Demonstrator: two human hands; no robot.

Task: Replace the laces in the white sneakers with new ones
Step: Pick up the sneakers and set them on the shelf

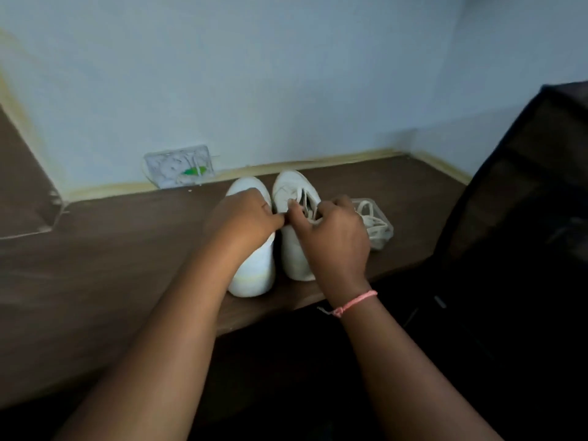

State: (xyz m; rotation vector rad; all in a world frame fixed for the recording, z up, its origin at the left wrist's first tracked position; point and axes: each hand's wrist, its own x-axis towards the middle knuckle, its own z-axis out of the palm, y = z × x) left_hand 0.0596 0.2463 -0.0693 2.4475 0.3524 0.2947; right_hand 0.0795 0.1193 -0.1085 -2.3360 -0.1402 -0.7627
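Both hands meet over the pair of white sneakers. The left hand (246, 218) lies across the top of the left sneaker (253, 268), its fingers curled and reaching toward the gap between the shoes; whether they pinch a lace cannot be told, as the frame is blurred there. The right hand (331, 237) hovers over the right sneaker (294, 249), thumb and fingers bent around the cream laces (307, 203) threaded in its upper, seemingly pinching a strand near the tongue. A pink thread bracelet (353, 302) is tied round the right wrist.

The two sneakers stand side by side, nearly touching, toes pointing to the wall, heels near the front edge of the dark brown surface (111, 249). Just to the right of the right sneaker, partly hidden behind the right hand, lies a clear plastic packet (378, 224) holding a bundle of cream laces. Farther back on the left, leaning against the pale blue wall (286, 74), is a second clear packet (179, 167) with a green mark on it. A dark mesh chair back (525, 202) fills the right edge of the view.
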